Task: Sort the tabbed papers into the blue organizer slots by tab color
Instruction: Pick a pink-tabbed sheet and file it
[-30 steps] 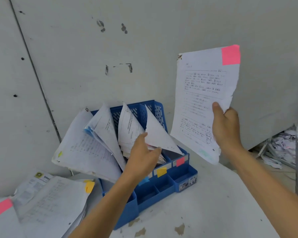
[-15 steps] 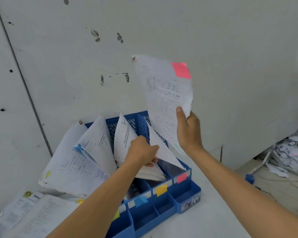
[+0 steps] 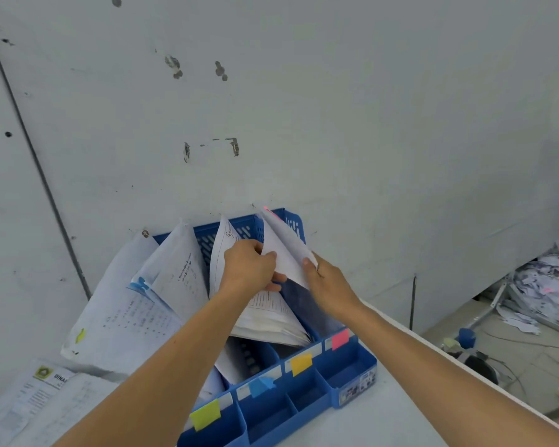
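Note:
The blue organizer [image 3: 352,379] stands against the wall, its slots marked at the front by green-yellow [image 3: 205,414], blue [image 3: 260,386], orange [image 3: 301,363] and pink [image 3: 340,338] tabs. My right hand [image 3: 326,283] grips the pink-tabbed paper [image 3: 286,250], which now sits low in the rightmost, pink-marked slot; only a sliver of its pink tab shows at the top. My left hand [image 3: 250,266] pinches the papers in that slot and holds them aside to the left. Other sheets [image 3: 175,279] fan out of the left slots.
A loose pile of papers [image 3: 42,404] lies on the table at lower left. The grey wall [image 3: 304,108] rises right behind the organizer. The table edge [image 3: 449,359] runs down the right, with scattered paper scraps [image 3: 542,285] on the floor beyond.
My right hand brought the pink-tabbed paper down from in front of the wall into the rightmost slot. My left hand moved up to hold that slot's papers apart.

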